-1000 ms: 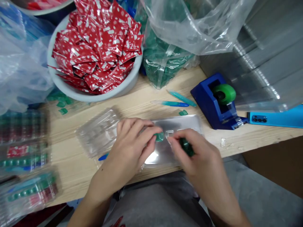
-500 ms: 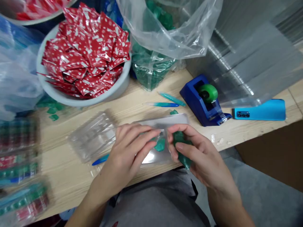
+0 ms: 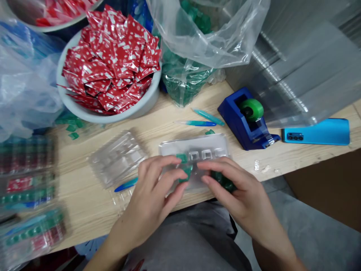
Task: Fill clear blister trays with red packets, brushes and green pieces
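A clear plastic tray [image 3: 194,143] with square compartments lies on the table before me. One small green translucent piece [image 3: 181,157] is at its left compartment. Over the tray's left part is my left hand [image 3: 158,184], its fingertips curled round another green piece [image 3: 186,172]. My right hand [image 3: 239,186] hovers at the tray's right side, cupping several dark green pieces [image 3: 223,181] in its curled fingers. Thumb and index fingertip of that hand point toward the tray. The tray's near part is blurred and partly hidden by both hands.
A tub [image 3: 113,118] heaped with red packets stands behind, beside a clear bag [image 3: 180,86] of green pieces. Right of the tray are a blue tape dispenser [image 3: 235,120] and a blue phone [image 3: 327,131]. Another clear tray [image 3: 117,158], pens [image 3: 207,123] and filled packs [image 3: 28,237] lie around.
My hands have moved slightly apart, so the tray's compartments show between them with a green piece at the left one. The right fingers have shifted over the held pieces. The view has shifted slightly.
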A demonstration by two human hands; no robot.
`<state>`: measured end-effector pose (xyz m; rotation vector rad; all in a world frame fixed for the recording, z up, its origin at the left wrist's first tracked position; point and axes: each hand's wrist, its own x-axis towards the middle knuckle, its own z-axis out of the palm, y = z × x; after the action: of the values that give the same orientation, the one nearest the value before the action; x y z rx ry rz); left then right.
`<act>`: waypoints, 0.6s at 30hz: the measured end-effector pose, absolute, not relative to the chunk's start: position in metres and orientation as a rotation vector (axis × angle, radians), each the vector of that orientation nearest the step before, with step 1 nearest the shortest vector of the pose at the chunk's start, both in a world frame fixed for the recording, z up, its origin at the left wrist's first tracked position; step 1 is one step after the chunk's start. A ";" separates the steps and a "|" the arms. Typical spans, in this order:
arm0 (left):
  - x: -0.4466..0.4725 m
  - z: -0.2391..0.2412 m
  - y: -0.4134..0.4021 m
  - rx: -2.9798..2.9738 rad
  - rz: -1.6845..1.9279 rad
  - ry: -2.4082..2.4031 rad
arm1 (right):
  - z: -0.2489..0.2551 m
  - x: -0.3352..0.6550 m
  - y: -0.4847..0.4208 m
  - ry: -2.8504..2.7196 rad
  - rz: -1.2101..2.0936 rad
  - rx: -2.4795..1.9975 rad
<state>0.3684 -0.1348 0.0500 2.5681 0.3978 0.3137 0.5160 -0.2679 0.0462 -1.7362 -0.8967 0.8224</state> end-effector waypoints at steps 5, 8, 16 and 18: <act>0.360 0.054 -0.135 2.167 0.357 0.379 | 0.043 0.504 -0.265 -0.966 0.887 -1.542; 0.360 0.052 -0.135 2.072 0.324 0.395 | 0.043 0.499 -0.267 -0.964 0.804 -1.512; 0.368 0.054 -0.141 2.180 0.343 0.383 | 0.042 0.499 -0.270 -0.932 0.624 -1.607; 0.372 0.054 -0.141 2.232 0.351 0.428 | 0.044 0.503 -0.269 -0.923 0.624 -1.669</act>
<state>0.3715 -0.1408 0.0544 2.2320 0.4278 0.3514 0.5032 -0.2691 0.0439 -1.6694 -0.9234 0.6243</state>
